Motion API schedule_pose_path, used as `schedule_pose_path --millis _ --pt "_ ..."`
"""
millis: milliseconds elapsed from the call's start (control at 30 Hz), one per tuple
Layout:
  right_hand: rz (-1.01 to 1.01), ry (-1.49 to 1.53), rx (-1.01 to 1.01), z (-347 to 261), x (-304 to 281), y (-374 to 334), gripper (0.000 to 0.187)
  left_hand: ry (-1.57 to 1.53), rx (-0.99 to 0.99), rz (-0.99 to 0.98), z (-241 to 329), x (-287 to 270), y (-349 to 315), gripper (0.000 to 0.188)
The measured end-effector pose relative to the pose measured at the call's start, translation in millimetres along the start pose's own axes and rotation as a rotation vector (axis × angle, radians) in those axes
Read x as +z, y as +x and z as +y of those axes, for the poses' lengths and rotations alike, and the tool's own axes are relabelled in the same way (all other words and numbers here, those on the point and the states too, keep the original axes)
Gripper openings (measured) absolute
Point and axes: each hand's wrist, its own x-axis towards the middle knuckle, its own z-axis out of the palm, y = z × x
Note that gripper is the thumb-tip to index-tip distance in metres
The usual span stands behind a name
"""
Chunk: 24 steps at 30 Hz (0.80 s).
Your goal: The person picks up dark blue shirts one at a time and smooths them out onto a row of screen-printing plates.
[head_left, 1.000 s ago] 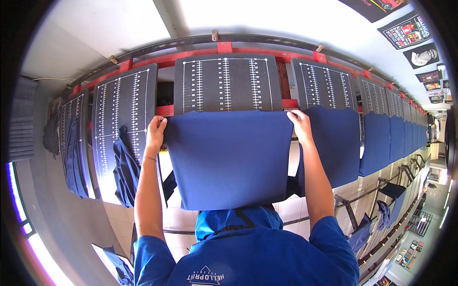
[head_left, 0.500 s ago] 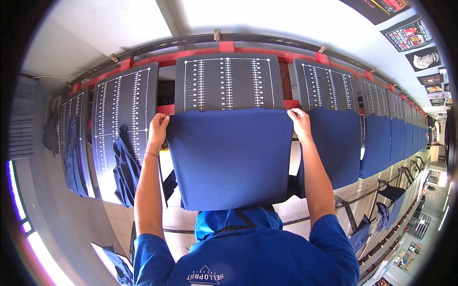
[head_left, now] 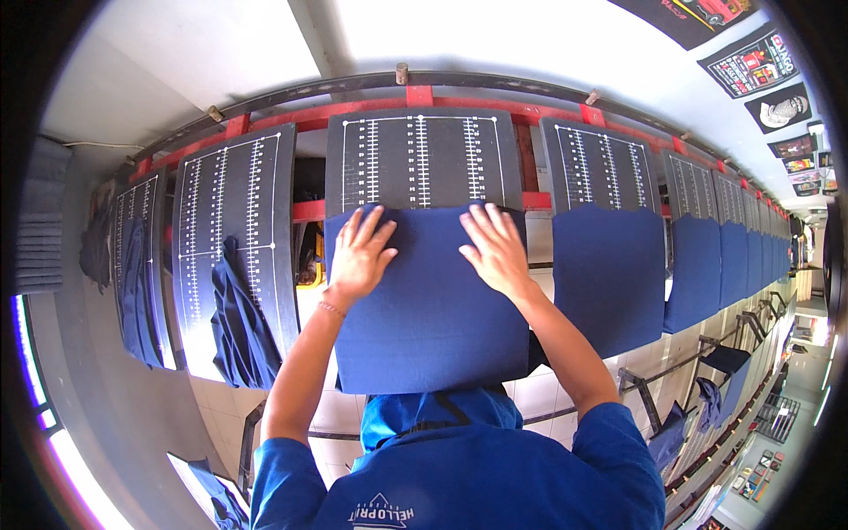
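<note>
A navy blue fabric piece [head_left: 428, 300] covers the near part of a black board [head_left: 446, 163] marked with white ruler lines. Near the cloth's far left corner, my left hand [head_left: 359, 256] lies flat with its fingers spread. My right hand [head_left: 496, 247] rests the same way by the far right corner, fingertips close to the fabric's far edge. Neither hand grips anything. The cloth looks smooth and reaches almost the full width of the board, its near edge close to my body.
On the left, another marked board [head_left: 196, 221] carries a crumpled navy cloth [head_left: 240, 318]. To the right, a board with smooth navy fabric [head_left: 609, 274] begins a long row of similar ones. A red and black metal frame [head_left: 495, 108] runs behind the boards.
Both hands have let go of the fabric's far corners and moved inward, now flat on top of it. The cloth's sides have drawn in to the board's edges.
</note>
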Motion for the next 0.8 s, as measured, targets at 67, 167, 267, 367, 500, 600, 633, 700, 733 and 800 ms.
schedule_pose_path --millis 67,167,267,367,500,600,633,700,733,800 --pt "-0.033 -0.172 0.06 13.4 19.0 -1.0 0.063 0.128 -0.144 -0.103 3.1 4.9 10.4 0.057" --pt "0.224 -0.175 0.48 69.1 16.1 -12.6 0.06 0.168 -0.364 0.277 -51.5 14.7 -19.5 0.058" --pt "0.279 0.58 0.628 64.5 14.1 -85.5 0.061 -0.691 -0.729 0.115 -60.0 23.0 -104.7 0.062" --pt "0.214 1.437 1.196 37.4 33.0 -187.7 0.06 -1.596 -1.02 -0.072 -46.7 45.4 -218.2 0.074" --pt "-0.071 1.771 1.294 29.9 53.6 -298.6 0.059 -1.345 -1.293 -0.022 -36.7 51.9 -296.7 0.063" --pt "0.166 1.869 1.297 19.7 59.5 -310.8 0.053 -1.514 -1.19 0.018 -33.0 52.4 -307.8 0.059" --pt "0.26 1.893 1.332 16.3 59.4 -304.5 0.051 -1.517 -1.198 0.024 -32.0 51.5 -307.7 0.058" --pt "0.318 1.97 1.276 11.8 59.1 -301.9 0.051 -1.528 -1.215 0.033 -27.3 46.8 -303.9 0.058" --pt "0.349 1.983 1.281 11.6 61.6 -302.5 0.051 -1.514 -1.252 0.055 -22.7 44.0 -299.7 0.058" --pt "0.369 2.006 1.279 10.9 61.6 -304.1 0.051 -1.485 -1.332 0.106 -15.1 41.0 -295.9 0.058"
